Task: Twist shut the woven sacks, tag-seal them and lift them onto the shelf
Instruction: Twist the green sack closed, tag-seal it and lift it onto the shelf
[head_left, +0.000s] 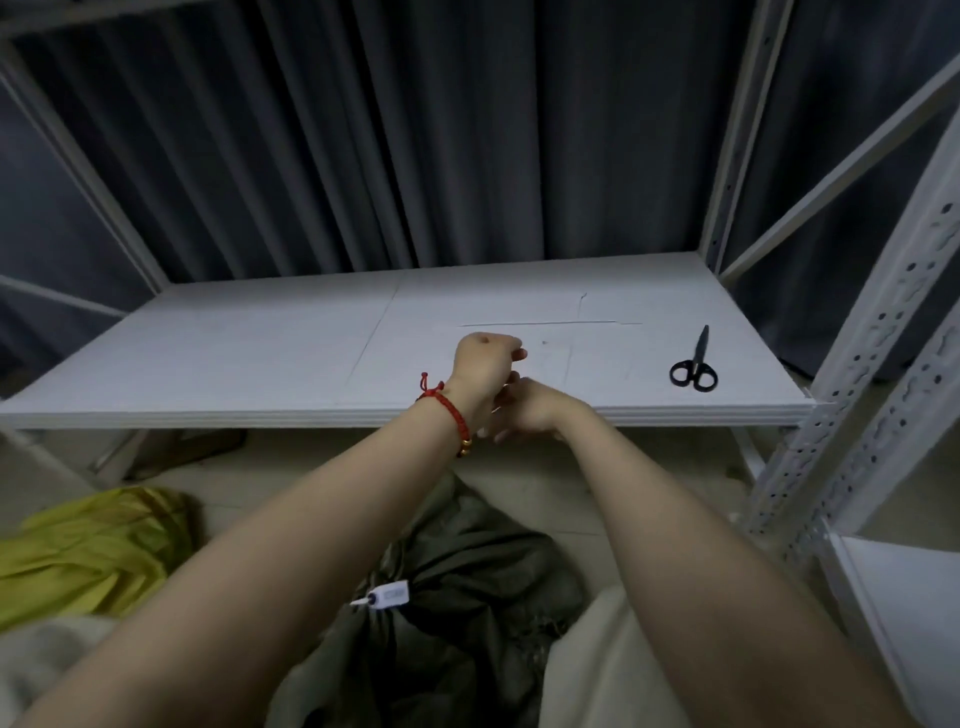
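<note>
2 hands raised together at front edge of shelf (260, 353). Left hand (485, 364): fingers curled away from camera, contents cannot be told. Right hand (527, 410): just under left hand, apparently touching left wrist; grip cannot be told. Red bracelet (449, 410) on left wrist. Dark sack (467, 597) on floor below shelf, neck gathered, white tag (389, 594) attached. Yellow sack (88, 545) below shelf, left end. Scissors (693, 366) on shelf, right end.

Above dark sack (467, 582), left hand (485, 364) just beside right hand (527, 410)
</note>
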